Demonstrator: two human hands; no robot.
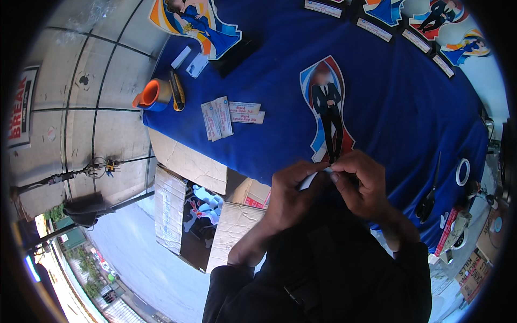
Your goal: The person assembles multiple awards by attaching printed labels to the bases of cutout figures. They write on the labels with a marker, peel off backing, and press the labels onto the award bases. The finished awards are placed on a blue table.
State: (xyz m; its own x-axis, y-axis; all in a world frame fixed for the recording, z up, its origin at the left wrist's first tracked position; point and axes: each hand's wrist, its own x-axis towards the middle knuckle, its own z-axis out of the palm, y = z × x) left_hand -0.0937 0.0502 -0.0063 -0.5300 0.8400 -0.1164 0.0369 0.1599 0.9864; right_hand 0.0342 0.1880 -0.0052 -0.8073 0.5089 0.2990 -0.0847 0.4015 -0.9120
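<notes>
Close to my body, at the near edge of the blue-covered table, my left hand (pixel 293 188) pinches a small white strip (pixel 307 181) that looks like paper or a label. My right hand (pixel 360 180) meets it, thumb and fingertips pressed together at the strip's far end. What the right fingertips grip is mostly hidden. Just beyond both hands lies a flat cutout (pixel 327 102) of a figure in a dark suit, with a blue, white and red border. Several printed label strips (pixel 218 118) lie overlapping to the left of it.
An orange tape roll (pixel 156 92) and a utility knife (pixel 176 91) sit at the left edge. Black scissors (pixel 426 204) and a white tape roll (pixel 462 171) lie at right. Several cutouts on black bases (pixel 231 58) stand at the back. An open cardboard box (pixel 169 215) is below left.
</notes>
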